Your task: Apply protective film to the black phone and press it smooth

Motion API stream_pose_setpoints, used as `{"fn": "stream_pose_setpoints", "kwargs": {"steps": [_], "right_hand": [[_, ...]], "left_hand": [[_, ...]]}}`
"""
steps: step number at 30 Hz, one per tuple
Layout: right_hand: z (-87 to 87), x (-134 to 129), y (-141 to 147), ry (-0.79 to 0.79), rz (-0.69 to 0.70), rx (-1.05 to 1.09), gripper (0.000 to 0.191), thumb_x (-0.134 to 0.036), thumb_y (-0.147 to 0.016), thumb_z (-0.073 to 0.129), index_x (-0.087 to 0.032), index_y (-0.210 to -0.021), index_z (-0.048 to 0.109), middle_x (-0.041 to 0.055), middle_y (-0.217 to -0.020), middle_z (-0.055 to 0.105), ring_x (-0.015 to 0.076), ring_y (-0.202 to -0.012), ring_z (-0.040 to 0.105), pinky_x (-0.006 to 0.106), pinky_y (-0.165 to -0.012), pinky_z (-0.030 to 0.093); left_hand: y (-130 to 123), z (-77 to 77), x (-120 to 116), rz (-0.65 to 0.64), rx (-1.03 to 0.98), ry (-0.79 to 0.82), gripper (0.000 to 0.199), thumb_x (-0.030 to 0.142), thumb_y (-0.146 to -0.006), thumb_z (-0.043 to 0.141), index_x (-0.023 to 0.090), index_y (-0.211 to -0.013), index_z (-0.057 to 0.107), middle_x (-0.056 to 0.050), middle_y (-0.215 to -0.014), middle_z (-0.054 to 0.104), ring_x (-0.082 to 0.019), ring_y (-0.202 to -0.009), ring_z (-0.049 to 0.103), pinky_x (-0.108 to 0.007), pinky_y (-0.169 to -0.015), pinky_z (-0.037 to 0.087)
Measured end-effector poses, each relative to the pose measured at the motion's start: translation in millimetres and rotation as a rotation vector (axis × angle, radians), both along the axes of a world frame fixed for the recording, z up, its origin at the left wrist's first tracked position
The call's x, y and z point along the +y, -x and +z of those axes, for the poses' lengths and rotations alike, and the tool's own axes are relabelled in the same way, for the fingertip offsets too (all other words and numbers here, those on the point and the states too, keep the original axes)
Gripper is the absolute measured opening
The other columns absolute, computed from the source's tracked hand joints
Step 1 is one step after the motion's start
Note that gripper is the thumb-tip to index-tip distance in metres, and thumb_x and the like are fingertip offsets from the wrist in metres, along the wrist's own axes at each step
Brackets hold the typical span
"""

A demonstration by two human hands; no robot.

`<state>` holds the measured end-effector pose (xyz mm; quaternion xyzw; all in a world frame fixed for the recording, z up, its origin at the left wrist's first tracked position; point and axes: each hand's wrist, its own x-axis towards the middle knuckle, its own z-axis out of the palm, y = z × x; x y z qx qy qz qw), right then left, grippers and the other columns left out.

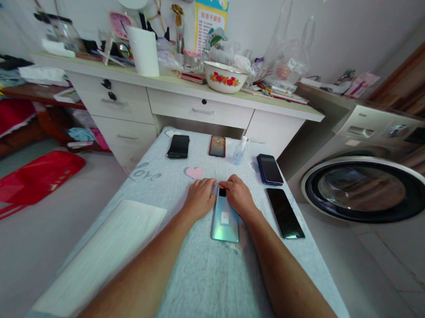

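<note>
While both hands [200, 198] flank the phone [220, 228], open tablecloth [205, 274] borders its near edge.

Soft indoor light, wide-angle stretching toward the corners, slight blur, sheen on the teal phone [224, 229]

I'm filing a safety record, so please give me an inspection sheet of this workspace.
Surface: patterned tablecloth with a pink heart and "love" lettering.
Things at hand: blue-green smartphone, back up, bearing a white label.
Clutter: black smartphone, purple-edged phone, brown phone, dark device, spray bottle, white sheet.
Hands: right hand has fingers on the smartphone's camera end; left hand beside its left edge, contact unclear.
Cables: nothing seen on the tablecloth.
Surroundings: drawer unit ahead, bearing an enamel bowl; front-loading washing machine at right; red bag on the floor at left.
</note>
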<state>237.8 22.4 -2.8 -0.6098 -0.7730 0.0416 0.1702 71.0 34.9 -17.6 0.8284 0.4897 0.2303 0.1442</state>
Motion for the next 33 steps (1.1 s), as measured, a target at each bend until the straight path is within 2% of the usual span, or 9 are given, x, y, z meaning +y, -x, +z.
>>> {"fn": "stream_pose_setpoints", "kwargs": {"steps": [8,20,33], "right_hand": [[1.8,-1,0,0.037,0.036,0.004,0.037,-0.012,-0.092,0.044,-0.029,-0.11,0.072,0.0047,-0.093,0.056,0.016,-0.087,0.053,0.023,-0.079,0.038],[10.3,-14,1,0.079,0.2,0.066,0.031,-0.014,-0.092,0.048,-0.028,-0.1,0.075,0.0029,-0.093,0.058,0.0141,-0.085,0.055,0.021,-0.079,0.04],[18.6,-21,-2,0.171,0.402,0.142,0.036,-0.004,-0.085,0.051,-0.027,-0.093,0.076,0.0005,-0.088,0.058,0.0112,-0.081,0.057,0.02,-0.076,0.043]], "left_hand": [[0,-0.3,0,0.001,0.011,0.011,0.043,0.01,-0.08,0.048,0.021,-0.122,0.05,-0.007,-0.122,0.06,-0.024,-0.112,0.051,-0.039,-0.095,0.04],[1,-1.0,2,-0.003,0.011,0.033,0.045,0.01,-0.079,0.048,0.021,-0.122,0.051,-0.007,-0.121,0.06,-0.024,-0.114,0.05,-0.039,-0.097,0.039],[1,-3.7,3,-0.006,0.0,0.019,0.043,0.009,-0.079,0.048,0.02,-0.12,0.053,-0.007,-0.12,0.061,-0.023,-0.11,0.051,-0.038,-0.095,0.04]]}}
